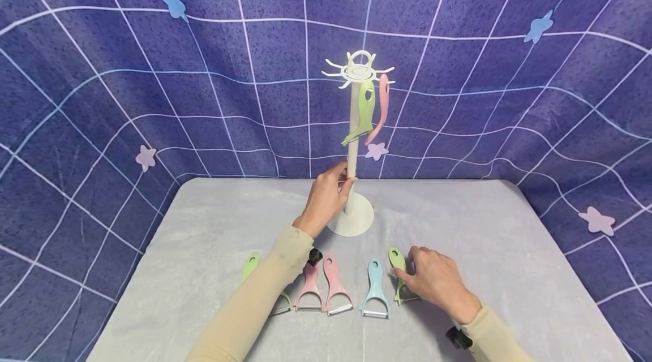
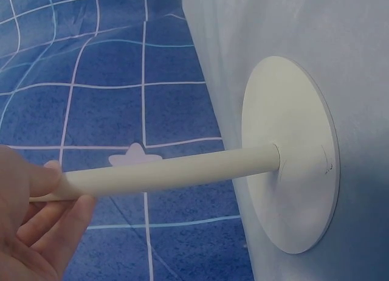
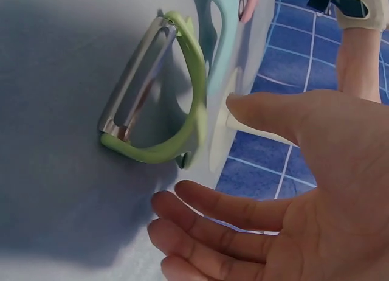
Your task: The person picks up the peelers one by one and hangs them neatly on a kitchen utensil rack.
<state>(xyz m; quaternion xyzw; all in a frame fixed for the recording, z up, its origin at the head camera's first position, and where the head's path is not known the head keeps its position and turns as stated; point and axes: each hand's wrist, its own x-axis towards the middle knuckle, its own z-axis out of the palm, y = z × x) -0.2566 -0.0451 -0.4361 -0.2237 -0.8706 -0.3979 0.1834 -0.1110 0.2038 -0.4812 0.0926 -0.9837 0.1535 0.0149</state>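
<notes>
A cream stand [image 1: 351,153] with a round base [image 1: 356,223] and a ring of hooks [image 1: 358,72] stands upright at the back of the table. My left hand [image 1: 326,198] grips its pole [image 2: 170,170] low down, thumb and fingers around it. A green peeler [image 1: 365,107] and a pink peeler [image 1: 383,102] hang from the hooks. On the table, my right hand [image 1: 438,277] hovers at another green peeler [image 3: 197,92], thumb spread from the fingers on either side of its handle. In the right wrist view the hand [image 3: 292,190] has a wide gap between thumb and fingertips.
A blue peeler [image 1: 375,280] lies left of that green one. Further left are two pink peelers [image 1: 332,274] [image 1: 311,280] and a green peeler [image 1: 251,264] partly hidden under my left sleeve [image 1: 254,294]. A purple grid-patterned cloth [image 1: 270,96] hangs behind the grey table [image 1: 204,220].
</notes>
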